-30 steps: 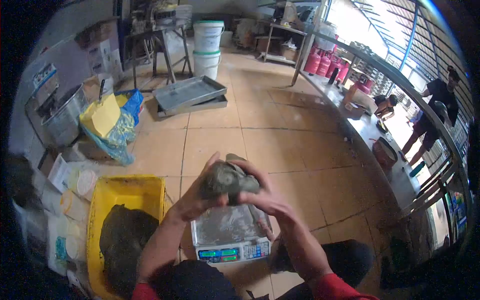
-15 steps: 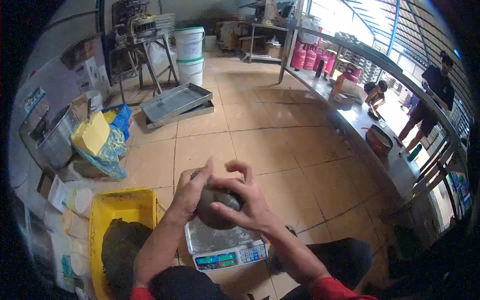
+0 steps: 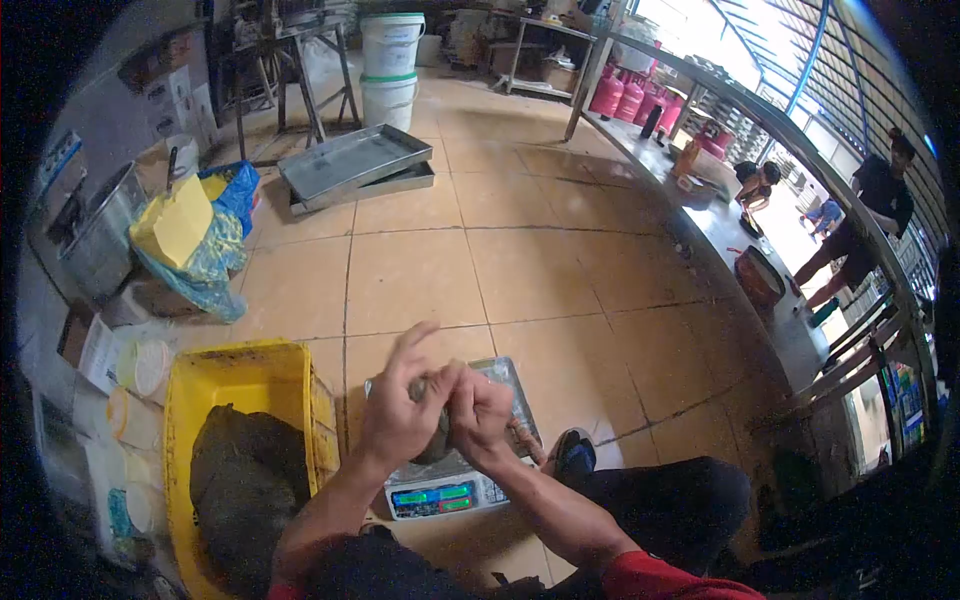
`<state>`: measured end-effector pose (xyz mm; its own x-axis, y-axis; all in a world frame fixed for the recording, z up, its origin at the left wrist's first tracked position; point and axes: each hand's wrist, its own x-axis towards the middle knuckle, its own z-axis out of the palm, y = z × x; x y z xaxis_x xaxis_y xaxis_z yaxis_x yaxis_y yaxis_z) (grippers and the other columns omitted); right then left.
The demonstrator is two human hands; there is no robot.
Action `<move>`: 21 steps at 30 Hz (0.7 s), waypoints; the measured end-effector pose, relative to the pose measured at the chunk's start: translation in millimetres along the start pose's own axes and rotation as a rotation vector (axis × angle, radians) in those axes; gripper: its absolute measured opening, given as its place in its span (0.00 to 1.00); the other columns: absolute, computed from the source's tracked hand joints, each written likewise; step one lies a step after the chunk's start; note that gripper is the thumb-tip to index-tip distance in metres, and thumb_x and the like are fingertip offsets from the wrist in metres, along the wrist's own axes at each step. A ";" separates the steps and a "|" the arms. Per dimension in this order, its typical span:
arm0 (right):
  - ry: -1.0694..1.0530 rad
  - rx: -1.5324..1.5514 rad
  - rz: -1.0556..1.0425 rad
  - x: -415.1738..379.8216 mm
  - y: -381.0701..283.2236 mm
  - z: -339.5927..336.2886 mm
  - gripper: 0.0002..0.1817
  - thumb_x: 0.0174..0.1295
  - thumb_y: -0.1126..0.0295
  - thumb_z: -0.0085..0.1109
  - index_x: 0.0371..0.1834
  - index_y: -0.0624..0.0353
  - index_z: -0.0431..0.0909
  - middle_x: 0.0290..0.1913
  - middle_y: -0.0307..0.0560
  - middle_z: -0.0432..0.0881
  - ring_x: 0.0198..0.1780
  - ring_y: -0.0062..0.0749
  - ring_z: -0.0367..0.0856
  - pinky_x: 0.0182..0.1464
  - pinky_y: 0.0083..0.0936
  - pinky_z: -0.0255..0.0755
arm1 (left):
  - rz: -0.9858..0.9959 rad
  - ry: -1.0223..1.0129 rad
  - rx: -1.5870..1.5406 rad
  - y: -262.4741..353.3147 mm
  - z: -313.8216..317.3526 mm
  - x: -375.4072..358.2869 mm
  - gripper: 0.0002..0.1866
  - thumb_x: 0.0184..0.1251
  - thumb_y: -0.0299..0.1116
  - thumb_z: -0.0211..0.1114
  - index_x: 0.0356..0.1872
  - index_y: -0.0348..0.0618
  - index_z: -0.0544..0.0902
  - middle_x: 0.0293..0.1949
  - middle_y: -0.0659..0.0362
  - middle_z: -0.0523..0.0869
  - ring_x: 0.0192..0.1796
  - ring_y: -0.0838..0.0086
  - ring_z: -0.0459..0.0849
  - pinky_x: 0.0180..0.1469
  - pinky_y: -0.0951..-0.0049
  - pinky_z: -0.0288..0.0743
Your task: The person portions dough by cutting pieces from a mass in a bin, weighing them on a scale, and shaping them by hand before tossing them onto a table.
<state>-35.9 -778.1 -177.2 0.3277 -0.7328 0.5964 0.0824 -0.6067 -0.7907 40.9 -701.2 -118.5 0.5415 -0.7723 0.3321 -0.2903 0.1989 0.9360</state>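
Fingers of both hands, left (image 3: 400, 420) and right (image 3: 480, 415), wrap tightly round a dark lump (image 3: 435, 440) held just above the scale (image 3: 455, 480); left of the scale a yellow tub (image 3: 235, 380) holds more.

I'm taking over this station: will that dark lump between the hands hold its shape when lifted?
Probably soft: both hands, left hand and right hand, wrap the dark lump closely. Likely sticky, judging by smears on the scale. The mass in the yellow crate slumps.
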 end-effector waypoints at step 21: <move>-0.240 0.099 0.672 -8.7 64.9 -33.1 0.20 0.58 0.55 0.56 0.42 0.61 0.81 0.42 0.49 0.82 0.47 0.31 0.78 0.53 0.26 0.69 | -0.160 0.062 -0.683 -116.3 -16.9 -20.2 0.40 0.70 0.60 0.23 0.57 0.35 0.72 0.61 0.48 0.70 0.67 0.64 0.62 0.70 0.66 0.45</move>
<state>-64.6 -821.3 -229.1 0.5347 -0.8428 -0.0616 -0.1284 -0.0090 -0.9917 77.1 -698.6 -232.1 0.5864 -0.7918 0.1708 0.3459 0.4355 0.8311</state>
